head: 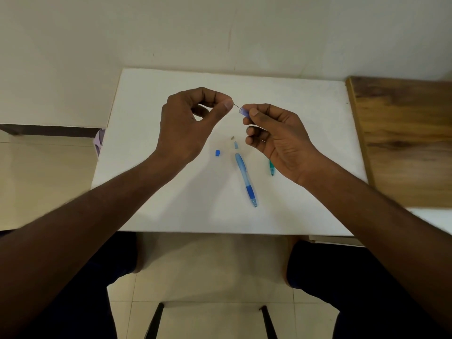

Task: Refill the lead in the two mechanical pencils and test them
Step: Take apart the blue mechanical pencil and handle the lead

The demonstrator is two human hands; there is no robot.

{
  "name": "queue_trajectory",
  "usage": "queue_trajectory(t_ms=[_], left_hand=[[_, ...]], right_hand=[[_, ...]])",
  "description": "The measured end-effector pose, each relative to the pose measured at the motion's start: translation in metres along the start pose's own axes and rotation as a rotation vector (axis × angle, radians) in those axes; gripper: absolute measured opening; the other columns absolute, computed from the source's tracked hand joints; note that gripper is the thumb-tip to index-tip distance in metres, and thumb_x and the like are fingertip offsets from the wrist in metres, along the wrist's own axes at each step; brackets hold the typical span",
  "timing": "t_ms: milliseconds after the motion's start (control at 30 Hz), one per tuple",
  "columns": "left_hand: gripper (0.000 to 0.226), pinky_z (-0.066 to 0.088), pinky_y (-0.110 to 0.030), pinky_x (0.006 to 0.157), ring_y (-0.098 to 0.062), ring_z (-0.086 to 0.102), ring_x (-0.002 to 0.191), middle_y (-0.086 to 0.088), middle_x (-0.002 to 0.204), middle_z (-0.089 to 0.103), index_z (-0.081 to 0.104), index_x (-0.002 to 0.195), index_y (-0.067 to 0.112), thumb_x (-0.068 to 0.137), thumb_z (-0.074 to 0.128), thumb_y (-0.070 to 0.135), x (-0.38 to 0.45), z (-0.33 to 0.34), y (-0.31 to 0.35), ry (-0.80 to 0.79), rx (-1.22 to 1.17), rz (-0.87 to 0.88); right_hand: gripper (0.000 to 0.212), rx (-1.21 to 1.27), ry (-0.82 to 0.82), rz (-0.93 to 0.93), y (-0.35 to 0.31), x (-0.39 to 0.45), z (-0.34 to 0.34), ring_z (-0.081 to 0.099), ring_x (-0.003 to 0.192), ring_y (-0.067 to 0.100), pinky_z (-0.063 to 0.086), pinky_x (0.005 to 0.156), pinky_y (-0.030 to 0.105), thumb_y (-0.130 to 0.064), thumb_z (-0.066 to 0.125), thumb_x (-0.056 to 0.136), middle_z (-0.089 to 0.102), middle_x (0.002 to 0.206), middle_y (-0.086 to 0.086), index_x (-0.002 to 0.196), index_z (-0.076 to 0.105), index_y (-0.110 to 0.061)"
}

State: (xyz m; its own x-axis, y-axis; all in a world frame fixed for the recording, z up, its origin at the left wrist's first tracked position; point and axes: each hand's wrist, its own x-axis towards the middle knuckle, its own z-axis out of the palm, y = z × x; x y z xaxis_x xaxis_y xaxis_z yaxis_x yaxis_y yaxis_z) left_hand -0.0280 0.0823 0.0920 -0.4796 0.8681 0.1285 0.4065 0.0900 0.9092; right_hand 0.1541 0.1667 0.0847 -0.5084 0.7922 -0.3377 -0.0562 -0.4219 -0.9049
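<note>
My left hand (188, 123) pinches a thin lead stick (236, 106) between thumb and forefinger. The lead's other end sits in the mouth of a small translucent blue lead tube (243, 112), which my right hand (278, 140) grips above the table. A blue mechanical pencil (245, 178) lies on the white table (171, 204) below my hands, tip toward me, its far end uncovered. Its blue cap (217, 153) and a tiny grey eraser piece (232, 138) lie loose beside it. A green mechanical pencil (271, 167) is mostly hidden under my right hand.
A wooden surface (406, 138) adjoins the table on the right. A white wall stands behind the table. My knees and tiled floor show below the table's near edge, with black chair legs (156, 321) at the bottom.
</note>
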Motion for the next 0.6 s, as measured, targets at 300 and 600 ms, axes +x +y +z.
queue_trajectory(t_ms=[300,600], left_hand=[[0.008,0.058,-0.023,0.087,-0.005,0.074,0.091,0.02,0.102,0.08,0.079,0.101,0.035,0.099,0.075,0.041,0.0004,0.0001,-0.0018,-0.027,-0.015,-0.007],[0.01,0.059,-0.026,0.09,-0.007,0.075,0.101,0.019,0.105,0.08,0.08,0.105,0.033,0.099,0.074,0.039,0.003,0.0006,-0.0022,-0.04,-0.045,-0.007]], right_hand=[[0.022,0.001,-0.039,-0.012,0.0015,0.001,-0.0018,0.063,0.077,0.014,0.059,0.076,0.029,-0.013,0.066,0.103,0.074,0.093,0.003,0.121,0.076,-0.004],[0.021,0.012,-0.041,-0.012,0.0027,0.0025,-0.003,0.064,0.078,0.015,0.059,0.077,0.03,-0.013,0.067,0.102,0.075,0.095,0.005,0.119,0.077,-0.006]])
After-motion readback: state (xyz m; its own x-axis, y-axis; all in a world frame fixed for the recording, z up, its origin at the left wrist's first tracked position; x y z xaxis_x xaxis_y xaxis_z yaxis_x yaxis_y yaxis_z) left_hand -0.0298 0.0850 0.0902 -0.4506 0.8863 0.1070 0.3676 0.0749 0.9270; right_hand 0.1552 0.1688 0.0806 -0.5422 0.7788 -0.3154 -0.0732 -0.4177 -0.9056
